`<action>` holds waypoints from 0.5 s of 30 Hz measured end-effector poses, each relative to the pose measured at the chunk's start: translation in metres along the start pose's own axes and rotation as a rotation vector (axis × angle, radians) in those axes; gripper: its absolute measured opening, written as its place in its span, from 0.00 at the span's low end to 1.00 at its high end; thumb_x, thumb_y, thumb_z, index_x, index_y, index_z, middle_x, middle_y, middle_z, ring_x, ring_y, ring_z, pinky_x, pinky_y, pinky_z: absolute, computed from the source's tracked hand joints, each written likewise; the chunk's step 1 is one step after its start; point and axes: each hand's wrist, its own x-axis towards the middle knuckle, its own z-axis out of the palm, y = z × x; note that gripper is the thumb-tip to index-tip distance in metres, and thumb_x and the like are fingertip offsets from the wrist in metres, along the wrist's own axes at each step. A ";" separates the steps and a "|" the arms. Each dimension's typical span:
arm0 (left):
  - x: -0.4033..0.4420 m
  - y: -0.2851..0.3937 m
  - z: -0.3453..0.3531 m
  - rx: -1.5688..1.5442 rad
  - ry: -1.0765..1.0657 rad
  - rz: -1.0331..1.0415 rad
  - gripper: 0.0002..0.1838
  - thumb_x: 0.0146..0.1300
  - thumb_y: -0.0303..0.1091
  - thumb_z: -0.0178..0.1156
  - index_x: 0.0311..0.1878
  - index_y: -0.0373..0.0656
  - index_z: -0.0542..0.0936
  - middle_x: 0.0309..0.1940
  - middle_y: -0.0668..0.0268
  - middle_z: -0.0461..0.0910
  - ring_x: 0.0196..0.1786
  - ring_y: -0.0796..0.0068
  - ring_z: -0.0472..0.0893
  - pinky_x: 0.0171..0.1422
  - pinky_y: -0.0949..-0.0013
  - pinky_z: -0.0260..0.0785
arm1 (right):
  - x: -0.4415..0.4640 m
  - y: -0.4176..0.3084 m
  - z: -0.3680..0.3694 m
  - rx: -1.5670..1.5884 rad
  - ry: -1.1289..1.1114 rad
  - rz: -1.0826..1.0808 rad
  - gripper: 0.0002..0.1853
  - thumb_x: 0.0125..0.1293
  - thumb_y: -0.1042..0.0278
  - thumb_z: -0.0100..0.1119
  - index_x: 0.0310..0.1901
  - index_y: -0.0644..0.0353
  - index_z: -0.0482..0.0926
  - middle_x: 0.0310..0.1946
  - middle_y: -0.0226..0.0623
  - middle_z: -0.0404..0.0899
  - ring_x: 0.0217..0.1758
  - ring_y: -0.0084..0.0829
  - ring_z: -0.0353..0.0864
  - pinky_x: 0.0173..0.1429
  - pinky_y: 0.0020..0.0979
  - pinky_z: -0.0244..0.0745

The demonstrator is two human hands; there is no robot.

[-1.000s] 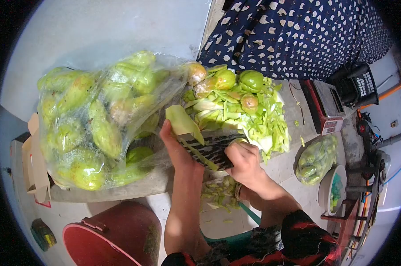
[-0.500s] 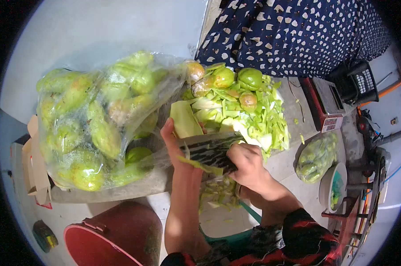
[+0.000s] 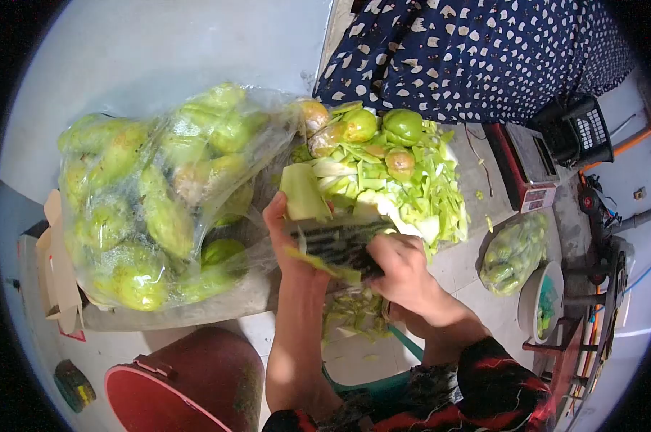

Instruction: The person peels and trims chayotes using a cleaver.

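Observation:
In my left hand (image 3: pixel 289 241) is a peeled pale green fruit (image 3: pixel 304 193), its cut face up. My right hand (image 3: pixel 399 263) is closed on the handle end of a wide dark knife (image 3: pixel 340 246), whose blade is blurred and lies against my left hand below the fruit. A strip of green peel (image 3: pixel 322 266) hangs along the blade's lower edge. Just beyond the knife spreads a heap of cut green pieces (image 3: pixel 419 194), with a few whole fruits (image 3: pixel 403 127) on top. Left of my hands lies a clear plastic bag (image 3: pixel 163 201) full of green fruits.
A red bucket (image 3: pixel 188 381) stands below the counter (image 3: pixel 196 315). On the right are a red scale (image 3: pixel 523 169), a black basket (image 3: pixel 588 133), a bagged bundle of green fruits (image 3: pixel 514 253) and a white basin (image 3: pixel 541 302). Patterned dark cloth (image 3: pixel 476 57) hangs at the top.
The fruit has tipped more upright in my left hand. The knife has swung from a slant to nearly level, and the strip of peel has shifted with it.

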 end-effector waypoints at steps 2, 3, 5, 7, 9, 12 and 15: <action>-0.003 -0.006 0.008 0.002 0.007 -0.023 0.28 0.61 0.58 0.54 0.54 0.46 0.77 0.46 0.62 0.80 0.44 0.64 0.81 0.47 0.60 0.78 | -0.001 0.013 0.010 -0.080 -0.005 0.100 0.22 0.38 0.75 0.69 0.34 0.60 0.66 0.24 0.44 0.74 0.26 0.53 0.76 0.29 0.47 0.71; -0.005 -0.010 0.017 -0.030 0.039 -0.012 0.28 0.62 0.58 0.53 0.55 0.46 0.77 0.47 0.62 0.80 0.46 0.64 0.81 0.49 0.59 0.77 | 0.000 0.021 0.015 -0.120 0.019 0.132 0.21 0.39 0.76 0.68 0.34 0.59 0.66 0.24 0.44 0.74 0.27 0.53 0.77 0.30 0.47 0.72; -0.005 -0.012 0.016 -0.020 0.033 -0.049 0.29 0.64 0.58 0.49 0.57 0.47 0.76 0.51 0.64 0.80 0.53 0.64 0.80 0.54 0.56 0.75 | 0.002 0.026 0.020 -0.151 0.048 0.161 0.20 0.40 0.77 0.67 0.34 0.59 0.66 0.25 0.44 0.75 0.27 0.53 0.78 0.30 0.47 0.72; -0.006 -0.014 0.016 -0.017 0.003 -0.055 0.29 0.64 0.59 0.49 0.57 0.47 0.76 0.51 0.64 0.80 0.52 0.64 0.80 0.53 0.57 0.75 | 0.002 0.027 0.015 -0.111 0.066 0.177 0.18 0.43 0.76 0.65 0.35 0.58 0.66 0.27 0.43 0.77 0.29 0.52 0.79 0.31 0.45 0.74; -0.007 -0.016 0.015 -0.006 -0.026 -0.069 0.29 0.64 0.59 0.49 0.57 0.48 0.76 0.50 0.65 0.80 0.51 0.65 0.80 0.52 0.57 0.75 | 0.003 0.024 0.009 -0.096 0.054 0.173 0.17 0.45 0.76 0.64 0.35 0.58 0.67 0.27 0.44 0.78 0.29 0.53 0.79 0.31 0.46 0.75; -0.002 -0.017 0.002 0.029 0.015 -0.079 0.30 0.64 0.61 0.48 0.57 0.47 0.76 0.50 0.64 0.80 0.51 0.65 0.80 0.51 0.57 0.75 | 0.000 0.037 0.017 -0.054 0.019 0.312 0.14 0.49 0.76 0.63 0.35 0.59 0.67 0.25 0.47 0.78 0.28 0.55 0.79 0.31 0.47 0.75; 0.011 -0.012 -0.026 -0.112 -0.384 -0.236 0.30 0.64 0.61 0.48 0.55 0.47 0.77 0.46 0.64 0.82 0.47 0.64 0.81 0.48 0.58 0.76 | 0.003 0.039 0.016 -0.013 0.029 0.435 0.12 0.54 0.75 0.62 0.36 0.60 0.68 0.24 0.50 0.78 0.28 0.57 0.79 0.31 0.49 0.74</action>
